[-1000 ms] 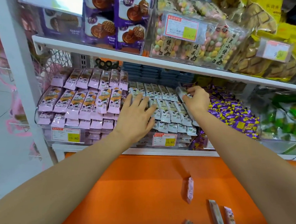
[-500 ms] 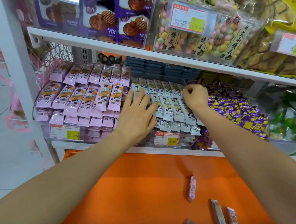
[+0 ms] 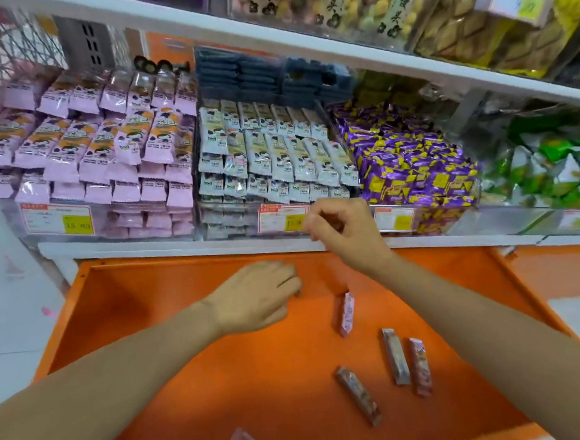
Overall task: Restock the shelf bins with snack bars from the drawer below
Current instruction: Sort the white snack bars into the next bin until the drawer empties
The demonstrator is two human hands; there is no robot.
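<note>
Snack bars (image 3: 396, 356), five slim ones in glossy pink, grey and brown wrappers, lie scattered well apart on the smooth orange floor of the open drawer (image 3: 152, 332). Your left hand (image 3: 256, 294) hangs over the drawer with its fingers loosely curled and nothing in it. Your right hand (image 3: 340, 230) is higher, in front of the middle bin (image 3: 227, 220), fingers curled; motion blur hides whether it pinches anything. That clear bin holds tight rows of grey-white bars, and the pink bin (image 3: 14, 218) beside it carries a yellow tag (image 3: 78, 224) reading 15.80. Both sit on a white shelf (image 3: 180, 243), beside purple-and-yellow packets (image 3: 412, 166). Pale floor tiles (image 3: 6, 308) show at left.
</note>
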